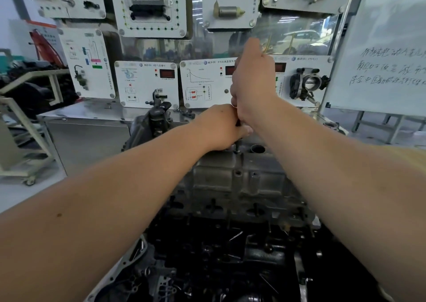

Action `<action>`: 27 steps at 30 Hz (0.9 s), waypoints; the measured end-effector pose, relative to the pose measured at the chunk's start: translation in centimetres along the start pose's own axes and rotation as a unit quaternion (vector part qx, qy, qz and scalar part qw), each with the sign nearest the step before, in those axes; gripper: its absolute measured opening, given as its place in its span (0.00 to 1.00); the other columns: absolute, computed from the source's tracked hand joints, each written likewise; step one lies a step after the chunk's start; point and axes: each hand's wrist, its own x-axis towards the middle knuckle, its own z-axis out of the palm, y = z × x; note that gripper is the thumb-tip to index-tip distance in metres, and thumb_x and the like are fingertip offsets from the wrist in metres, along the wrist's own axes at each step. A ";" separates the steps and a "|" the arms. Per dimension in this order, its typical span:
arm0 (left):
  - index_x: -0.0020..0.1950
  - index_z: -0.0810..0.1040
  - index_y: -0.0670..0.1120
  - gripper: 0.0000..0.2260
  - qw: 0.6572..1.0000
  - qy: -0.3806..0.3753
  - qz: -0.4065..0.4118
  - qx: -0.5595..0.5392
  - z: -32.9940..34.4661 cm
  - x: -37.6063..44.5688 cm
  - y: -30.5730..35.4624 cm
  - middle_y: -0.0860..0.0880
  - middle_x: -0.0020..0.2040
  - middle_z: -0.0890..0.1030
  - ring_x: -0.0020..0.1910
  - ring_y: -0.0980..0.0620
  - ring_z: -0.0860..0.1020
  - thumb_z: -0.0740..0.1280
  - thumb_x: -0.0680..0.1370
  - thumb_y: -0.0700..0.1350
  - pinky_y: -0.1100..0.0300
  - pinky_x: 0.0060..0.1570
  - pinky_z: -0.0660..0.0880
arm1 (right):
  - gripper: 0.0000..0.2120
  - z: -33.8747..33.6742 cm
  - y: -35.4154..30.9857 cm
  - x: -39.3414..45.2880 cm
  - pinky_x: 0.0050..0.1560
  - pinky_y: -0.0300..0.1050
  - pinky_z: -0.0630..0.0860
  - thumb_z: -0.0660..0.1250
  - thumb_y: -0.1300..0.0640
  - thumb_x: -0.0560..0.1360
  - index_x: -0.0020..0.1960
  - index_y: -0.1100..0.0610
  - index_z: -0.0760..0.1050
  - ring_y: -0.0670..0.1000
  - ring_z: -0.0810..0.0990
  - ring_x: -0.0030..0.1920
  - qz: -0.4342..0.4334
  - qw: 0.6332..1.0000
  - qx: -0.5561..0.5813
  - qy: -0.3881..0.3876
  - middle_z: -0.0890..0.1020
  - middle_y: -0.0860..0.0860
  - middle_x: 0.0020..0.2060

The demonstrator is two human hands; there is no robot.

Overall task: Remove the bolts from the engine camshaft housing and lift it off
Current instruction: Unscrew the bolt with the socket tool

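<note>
The grey metal camshaft housing (230,177) lies on top of the dark engine, running away from me. At its far end a bolt (237,149) stands in its hole with a thin dark tool shaft (238,123) upright over it. My left hand (221,128) curls around the shaft's lower part, just above the bolt. My right hand (251,82) grips the tool's upper part, directly above the left hand; the handle is hidden inside the fist. An empty bolt hole (238,173) shows nearer to me.
A round open bore (257,149) sits right of the bolt. A black engine part (159,115) rises at the housing's far left. Training panels (147,85) and a throttle body (307,85) stand behind. A whiteboard (389,55) is at right, a metal cart (27,126) at left.
</note>
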 end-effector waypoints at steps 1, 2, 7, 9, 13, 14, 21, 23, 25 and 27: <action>0.35 0.67 0.51 0.18 1.000 0.009 -0.002 0.006 0.1 -0.1 0.2 0.53 0.34 0.71 0.33 0.58 0.69 0.62 0.84 0.54 0.62 0.32 0.62 | 0.13 -0.3 0.1 0.2 0.33 0.45 0.55 0.54 0.46 0.71 0.33 0.49 0.55 0.51 0.53 0.32 0.022 0.999 0.024 -0.017 0.55 0.47 0.29; 0.35 0.66 0.51 0.19 1.000 0.017 -0.005 0.015 0.1 -0.1 0.4 0.52 0.34 0.70 0.33 0.58 0.68 0.62 0.84 0.54 0.62 0.31 0.61 | 0.13 -0.5 0.0 0.3 0.28 0.41 0.56 0.54 0.47 0.75 0.37 0.49 0.52 0.50 0.52 0.29 0.043 0.997 0.061 -0.032 0.54 0.48 0.30; 0.36 0.61 0.52 0.18 0.996 0.054 -0.052 0.044 1.2 -0.4 1.2 0.53 0.35 0.67 0.34 0.52 0.67 0.62 0.84 0.54 0.59 0.38 0.64 | 0.20 -1.7 0.1 0.3 0.24 0.37 0.54 0.55 0.50 0.76 0.27 0.49 0.56 0.49 0.52 0.23 0.047 0.991 0.050 -0.113 0.57 0.46 0.24; 0.36 0.61 0.52 0.19 0.994 0.068 -0.077 0.041 1.6 -0.8 1.5 0.52 0.34 0.67 0.34 0.52 0.67 0.62 0.84 0.55 0.56 0.34 0.63 | 0.23 -2.2 0.3 0.6 0.24 0.38 0.54 0.55 0.49 0.76 0.23 0.50 0.58 0.48 0.54 0.22 0.041 0.984 0.044 -0.167 0.59 0.45 0.22; 0.38 0.62 0.49 0.19 0.989 0.114 -0.089 0.026 2.3 -1.3 1.6 0.52 0.34 0.65 0.41 0.48 0.69 0.64 0.83 0.56 0.55 0.41 0.64 | 0.24 -3.0 0.2 1.8 0.26 0.35 0.52 0.50 0.48 0.79 0.25 0.49 0.57 0.47 0.50 0.23 0.073 0.934 0.068 -0.344 0.55 0.45 0.22; 0.39 0.64 0.48 0.18 0.988 0.119 -0.094 0.016 2.4 -1.3 1.7 0.52 0.34 0.65 0.41 0.47 0.69 0.64 0.83 0.56 0.55 0.42 0.64 | 0.24 -3.0 0.2 2.2 0.26 0.34 0.52 0.50 0.48 0.79 0.25 0.49 0.57 0.47 0.50 0.23 0.078 0.925 0.071 -0.366 0.54 0.45 0.22; 0.39 0.66 0.49 0.17 0.995 -0.041 -0.060 0.070 -0.9 -0.1 1.5 0.51 0.38 0.69 0.35 0.56 0.67 0.60 0.85 0.55 0.60 0.31 0.59 | 0.24 -3.9 0.4 3.0 0.26 0.35 0.50 0.50 0.47 0.79 0.25 0.50 0.59 0.46 0.50 0.23 0.094 0.909 0.114 -0.389 0.54 0.45 0.22; 0.43 0.74 0.48 0.14 0.996 -0.074 -0.009 0.040 -1.7 -0.2 0.5 0.52 0.39 0.72 0.36 0.58 0.69 0.62 0.84 0.54 0.65 0.30 0.62 | 0.24 -4.2 0.4 2.9 0.27 0.37 0.48 0.50 0.47 0.80 0.26 0.50 0.60 0.46 0.50 0.23 0.095 0.908 0.124 -0.390 0.55 0.46 0.22; 0.53 0.80 0.47 0.10 0.996 -0.086 0.023 -0.023 -1.8 -0.8 -0.5 0.55 0.41 0.75 0.37 0.60 0.73 0.64 0.84 0.52 0.71 0.33 0.66 | 0.24 -3.8 0.7 2.3 0.28 0.39 0.49 0.52 0.45 0.81 0.27 0.51 0.62 0.47 0.51 0.23 0.085 0.910 0.116 -0.388 0.56 0.46 0.22; 0.54 0.81 0.48 0.10 0.994 -0.080 0.024 -0.067 -1.4 -1.1 -1.2 0.56 0.42 0.80 0.39 0.64 0.78 0.64 0.83 0.52 0.73 0.36 0.68 | 0.23 -3.1 1.3 1.6 0.27 0.40 0.51 0.56 0.42 0.82 0.32 0.51 0.66 0.47 0.53 0.24 0.063 0.925 0.102 -0.362 0.59 0.46 0.23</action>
